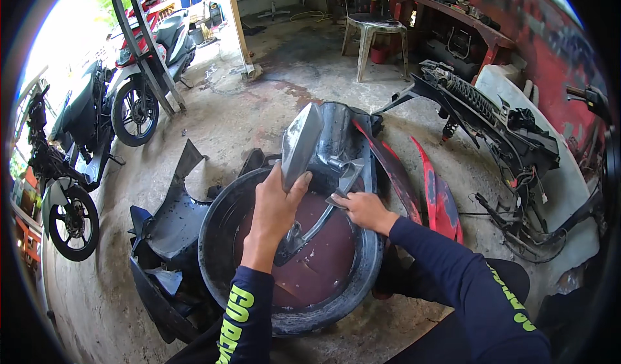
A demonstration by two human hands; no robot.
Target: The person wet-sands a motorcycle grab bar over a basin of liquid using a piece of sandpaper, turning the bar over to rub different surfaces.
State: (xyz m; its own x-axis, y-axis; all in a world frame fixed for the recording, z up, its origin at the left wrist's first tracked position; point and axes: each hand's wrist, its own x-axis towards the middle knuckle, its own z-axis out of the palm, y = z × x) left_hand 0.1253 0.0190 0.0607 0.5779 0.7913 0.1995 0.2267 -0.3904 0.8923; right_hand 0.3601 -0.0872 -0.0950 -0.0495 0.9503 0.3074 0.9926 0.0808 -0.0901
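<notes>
Left hand: the left hand (pixel 275 202) is closed around the lower end of a grey body panel (pixel 302 137), thumb along its right side; the panel stands upright, slightly tilted.
Right hand: the right hand (pixel 365 212) pinches the upper part of a curved grey strut (pixel 320 227) between thumb and fingers; whether an abrasive sheet lies beneath them cannot be told.
Workpiece: panel and strut lie above the tub's mouth; the strut bends down behind the left wrist, and its join to the panel is hidden.
Tub: a round black tub (pixel 310 322) contains murky reddish-brown liquid (pixel 323 270); contact between the strut's low end and the liquid is unclear.
Step in hand: judged to be wet cleaning or rubbing of the strut, the left hand steadying and the right working.
Next move: calls for a firm left-hand hold and light right-hand pressure along the curve, since wet plastic would probably slip.
Surrounding parts: a black fairing (pixel 178 228) at the tub's left; red-and-black side panels (pixel 446 202) to its right; beyond them, a motorcycle frame section (pixel 498 131) with its coil spring.
</notes>
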